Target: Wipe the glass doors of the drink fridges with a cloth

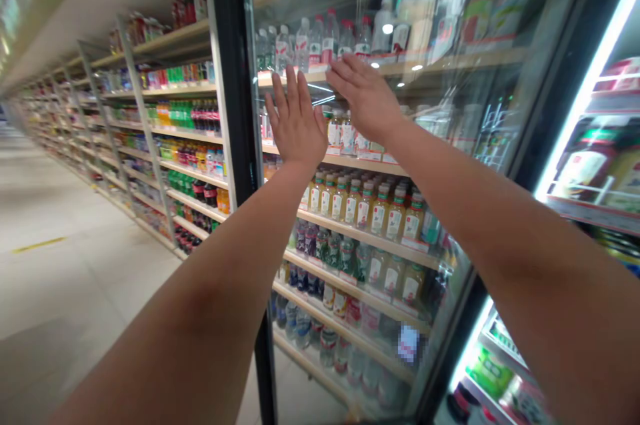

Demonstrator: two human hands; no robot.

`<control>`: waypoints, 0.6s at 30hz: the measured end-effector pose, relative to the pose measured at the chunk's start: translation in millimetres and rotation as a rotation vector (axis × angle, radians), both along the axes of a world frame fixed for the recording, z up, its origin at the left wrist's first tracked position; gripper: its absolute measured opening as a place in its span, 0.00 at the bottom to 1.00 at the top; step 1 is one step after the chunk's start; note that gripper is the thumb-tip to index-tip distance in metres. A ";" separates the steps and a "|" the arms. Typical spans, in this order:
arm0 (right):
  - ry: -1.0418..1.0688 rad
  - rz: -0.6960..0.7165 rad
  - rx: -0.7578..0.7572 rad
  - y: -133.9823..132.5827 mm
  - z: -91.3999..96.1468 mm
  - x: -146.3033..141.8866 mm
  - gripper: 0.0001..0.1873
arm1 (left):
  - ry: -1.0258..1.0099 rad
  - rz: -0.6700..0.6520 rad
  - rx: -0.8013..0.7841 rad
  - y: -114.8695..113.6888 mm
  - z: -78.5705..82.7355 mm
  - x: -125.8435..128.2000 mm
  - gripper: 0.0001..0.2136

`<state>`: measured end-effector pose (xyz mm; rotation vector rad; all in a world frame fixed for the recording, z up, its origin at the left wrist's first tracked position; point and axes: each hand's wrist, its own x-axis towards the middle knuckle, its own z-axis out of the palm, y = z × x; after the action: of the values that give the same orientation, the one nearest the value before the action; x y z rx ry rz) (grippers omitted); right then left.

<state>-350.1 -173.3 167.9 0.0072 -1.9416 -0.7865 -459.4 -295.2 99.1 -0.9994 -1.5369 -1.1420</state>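
Observation:
My left hand (299,125) is raised against the glass door (465,78), fingers spread and palm turned to the pane. Higher and to the right, my right hand (367,97) also faces the glass, its fingers stretched out and close together. Both palms seem to touch the pane, though the contact itself is hidden. Neither hand holds anything. The door has a dark frame (239,78). Several rows of drinks show in the glass, among them yellowish juice bottles (365,203) below my hands and clear bottles with red caps (330,38) above them.
To the left, long shelves (193,133) of bottled drinks run back along an aisle with a pale tiled floor (90,271) and a yellow floor strip (39,245). On the right is a lit cooler interior with bottles (583,161) and green packs (490,371).

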 end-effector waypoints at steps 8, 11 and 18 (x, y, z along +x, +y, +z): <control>-0.006 -0.076 -0.041 -28.8 33.5 -9.2 0.34 | -0.010 0.018 0.002 -0.5 -0.5 0.2 0.32; -0.084 -0.071 0.018 -38.3 45.7 -6.3 0.30 | -0.029 0.020 -0.023 -3.7 -0.2 2.8 0.33; 0.010 -0.020 -0.092 -42.0 39.1 -17.2 0.30 | -0.051 0.048 -0.059 -7.3 1.0 7.3 0.33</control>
<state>-367.3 -215.3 207.0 -0.0723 -1.9693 -0.7086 -452.1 -302.4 100.1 -0.9745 -1.6352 -1.1016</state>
